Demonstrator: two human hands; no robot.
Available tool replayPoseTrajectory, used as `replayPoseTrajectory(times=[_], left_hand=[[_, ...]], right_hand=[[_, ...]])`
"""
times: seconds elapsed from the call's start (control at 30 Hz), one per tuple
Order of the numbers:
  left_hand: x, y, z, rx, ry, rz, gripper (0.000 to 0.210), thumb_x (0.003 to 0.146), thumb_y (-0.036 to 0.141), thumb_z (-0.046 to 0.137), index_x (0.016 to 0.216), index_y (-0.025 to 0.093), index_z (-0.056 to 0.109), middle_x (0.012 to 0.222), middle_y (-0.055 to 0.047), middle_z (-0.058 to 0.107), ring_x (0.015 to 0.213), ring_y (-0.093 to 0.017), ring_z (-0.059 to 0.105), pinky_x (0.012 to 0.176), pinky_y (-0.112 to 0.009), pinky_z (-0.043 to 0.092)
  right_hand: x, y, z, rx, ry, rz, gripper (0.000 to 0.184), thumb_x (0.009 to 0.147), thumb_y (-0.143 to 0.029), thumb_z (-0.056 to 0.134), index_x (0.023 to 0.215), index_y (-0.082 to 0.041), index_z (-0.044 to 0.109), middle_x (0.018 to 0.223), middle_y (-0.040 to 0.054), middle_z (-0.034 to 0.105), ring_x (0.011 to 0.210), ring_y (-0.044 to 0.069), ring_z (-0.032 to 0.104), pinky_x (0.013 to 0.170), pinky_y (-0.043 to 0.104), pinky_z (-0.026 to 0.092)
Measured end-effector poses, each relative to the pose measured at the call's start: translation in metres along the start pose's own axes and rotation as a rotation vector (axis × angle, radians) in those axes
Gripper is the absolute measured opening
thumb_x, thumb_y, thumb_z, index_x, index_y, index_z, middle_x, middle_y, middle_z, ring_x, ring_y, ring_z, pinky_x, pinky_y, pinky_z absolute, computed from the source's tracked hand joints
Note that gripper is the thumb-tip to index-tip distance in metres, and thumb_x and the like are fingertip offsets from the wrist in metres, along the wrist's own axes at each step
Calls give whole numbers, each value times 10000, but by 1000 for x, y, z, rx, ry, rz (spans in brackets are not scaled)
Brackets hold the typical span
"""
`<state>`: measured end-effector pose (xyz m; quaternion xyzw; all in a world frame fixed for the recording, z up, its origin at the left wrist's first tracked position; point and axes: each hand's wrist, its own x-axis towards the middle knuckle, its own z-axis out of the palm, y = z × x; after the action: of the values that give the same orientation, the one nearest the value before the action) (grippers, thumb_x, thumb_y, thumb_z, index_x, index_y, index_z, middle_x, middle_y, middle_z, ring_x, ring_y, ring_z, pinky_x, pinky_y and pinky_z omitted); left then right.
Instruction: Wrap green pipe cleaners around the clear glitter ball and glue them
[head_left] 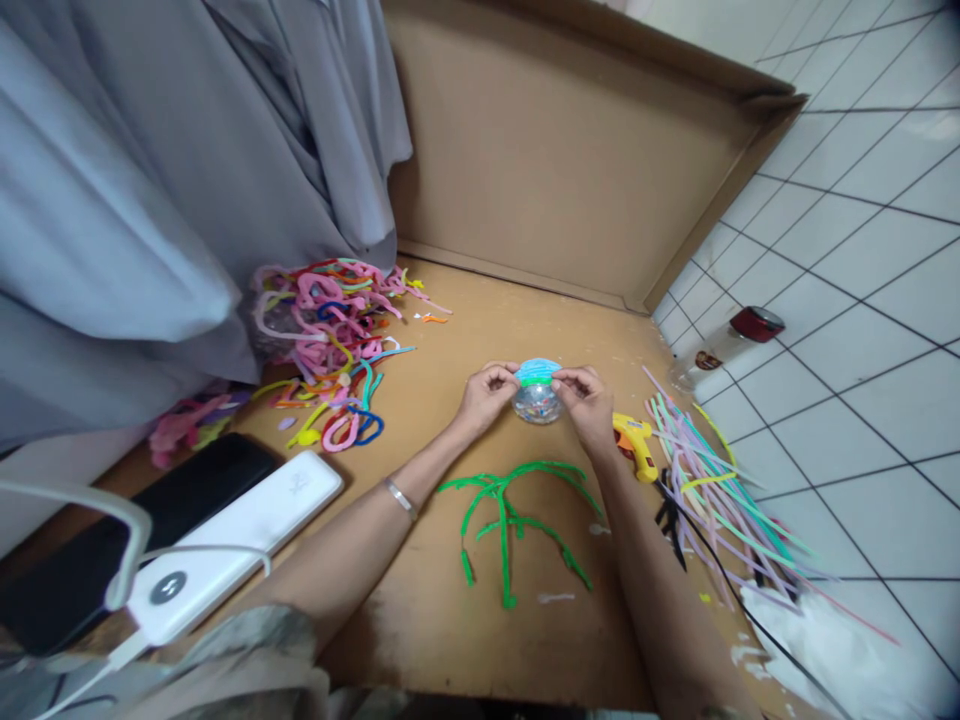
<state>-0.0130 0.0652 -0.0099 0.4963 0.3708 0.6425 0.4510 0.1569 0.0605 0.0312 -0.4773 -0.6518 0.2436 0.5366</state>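
Observation:
Near the middle of the table, a small clear round jar (537, 405) with bits of mixed colours inside stands upright. A blue pipe-cleaner cap (538, 370) covers its top, and a green pipe cleaner (535, 381) runs along the cap's lower edge. My left hand (487, 400) pinches the left end of this green strip, thumb and finger together. On the opposite side my right hand (586, 402) pinches its right end. Closer to me, between my forearms, lies a branching green pipe-cleaner shape (504, 500) with drooping arms.
Tangled pipe cleaners (330, 320) pile up at left, beside a grey curtain (300, 130). A white power bank (240, 540) lies over a black slab (187, 500). At right are a yellow glue gun (636, 445), straight pipe cleaners (712, 500) and a bottle (720, 355). Cardboard (555, 150) stands behind.

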Motion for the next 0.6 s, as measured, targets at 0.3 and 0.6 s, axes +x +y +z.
replayPoseTrajectory(times=[0.3, 0.6], left_hand=[[1, -4, 2, -14, 32, -34, 147, 612, 271, 679, 590, 166, 580, 965, -82, 685, 914, -194, 629, 801, -322, 472], [2, -6, 2, -54, 30, -74, 186, 616, 292, 710, 603, 158, 580, 986, -92, 690, 891, -187, 634, 816, -331, 479]], right_hand=[[-1, -4, 0, -23, -10, -8, 148, 720, -341, 662, 785, -215, 706, 730, 3, 555, 634, 136, 456, 636, 299, 418], [-1, -3, 2, -31, -2, -11, 141, 718, -332, 655, 783, -216, 703, 719, 4, 557, 636, 142, 452, 636, 295, 418]])
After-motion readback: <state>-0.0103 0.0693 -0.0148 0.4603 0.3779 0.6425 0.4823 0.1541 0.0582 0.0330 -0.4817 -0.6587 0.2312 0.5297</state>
